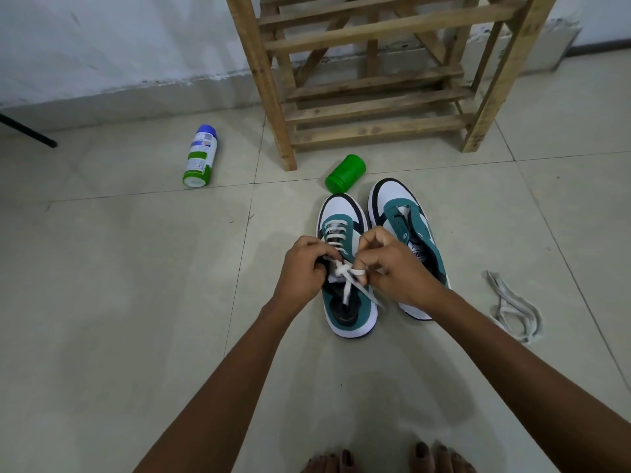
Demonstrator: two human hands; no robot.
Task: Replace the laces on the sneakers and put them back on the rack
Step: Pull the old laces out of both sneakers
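The white lace (345,271) of the left sneaker (345,268) is knotted over the tongue, pinched from either side by the curled fingers of the left hand (300,264) and right hand (392,264); its ends trail back toward the heel. The unlaced right sneaker (406,240) stands just beside the right knuckles. Beyond the fingertips lie a green cap (345,174) and the wooden rack (372,80). A loose lace (512,308) lies on bare tile right of the right wrist; a spray can (200,157) lies well left.

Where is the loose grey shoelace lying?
The loose grey shoelace lies on the tiled floor at the head view's right, just right of the unlaced teal-and-white sneaker.
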